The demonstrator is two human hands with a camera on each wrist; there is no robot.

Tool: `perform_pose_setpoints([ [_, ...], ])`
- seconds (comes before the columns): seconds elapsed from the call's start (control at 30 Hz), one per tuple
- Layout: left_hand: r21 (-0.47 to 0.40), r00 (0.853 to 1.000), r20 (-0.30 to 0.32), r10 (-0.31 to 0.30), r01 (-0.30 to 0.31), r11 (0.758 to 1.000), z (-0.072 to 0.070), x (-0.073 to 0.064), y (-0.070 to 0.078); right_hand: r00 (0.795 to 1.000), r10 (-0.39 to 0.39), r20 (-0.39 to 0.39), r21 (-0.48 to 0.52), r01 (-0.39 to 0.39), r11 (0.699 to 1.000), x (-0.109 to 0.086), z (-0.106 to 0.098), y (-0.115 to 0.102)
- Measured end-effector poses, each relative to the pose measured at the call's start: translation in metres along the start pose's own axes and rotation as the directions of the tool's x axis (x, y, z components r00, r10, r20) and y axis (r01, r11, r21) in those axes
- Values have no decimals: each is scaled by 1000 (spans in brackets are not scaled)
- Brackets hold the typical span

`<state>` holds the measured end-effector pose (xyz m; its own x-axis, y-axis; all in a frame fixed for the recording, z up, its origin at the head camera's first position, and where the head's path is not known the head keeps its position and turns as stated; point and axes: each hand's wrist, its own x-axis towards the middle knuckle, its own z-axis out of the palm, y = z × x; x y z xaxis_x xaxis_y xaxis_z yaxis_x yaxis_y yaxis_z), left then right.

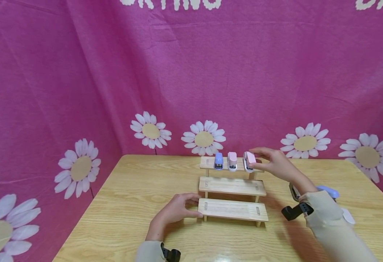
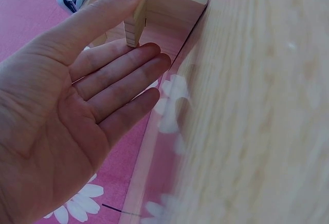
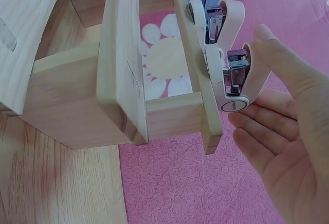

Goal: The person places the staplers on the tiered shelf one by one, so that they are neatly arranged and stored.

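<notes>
A three-tier wooden stand point(image 1: 232, 186) stands on the table. On its top tier are a blue stapler point(image 1: 219, 161), a pink-and-white stapler point(image 1: 232, 161) in the middle and another pink-and-white stapler point(image 1: 250, 160) on the right. My right hand point(image 1: 274, 164) pinches that right-hand stapler between thumb and fingers; its base touches the top board in the right wrist view. My left hand point(image 1: 177, 209) holds the left end of the lowest tier point(image 2: 134, 26), thumb at the front edge and index finger behind, other fingers nearly straight.
To the right, partly hidden by my right forearm, lie a larger blue stapler point(image 1: 329, 191) and a white object point(image 1: 347, 216) on the wooden table point(image 1: 139, 189). A pink cloth point(image 1: 230, 80) with daisies hangs close behind the table and along its left.
</notes>
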<state>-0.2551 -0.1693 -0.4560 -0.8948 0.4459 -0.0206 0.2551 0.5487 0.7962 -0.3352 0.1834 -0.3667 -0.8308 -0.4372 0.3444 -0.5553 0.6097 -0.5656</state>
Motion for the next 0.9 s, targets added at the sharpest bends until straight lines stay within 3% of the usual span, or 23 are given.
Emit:
perform_pose_setpoints([
  [0.9,2,1000,-2,6,-6,1000,1,0,-1,997,60,46,15,-60,998,4,2,-1],
])
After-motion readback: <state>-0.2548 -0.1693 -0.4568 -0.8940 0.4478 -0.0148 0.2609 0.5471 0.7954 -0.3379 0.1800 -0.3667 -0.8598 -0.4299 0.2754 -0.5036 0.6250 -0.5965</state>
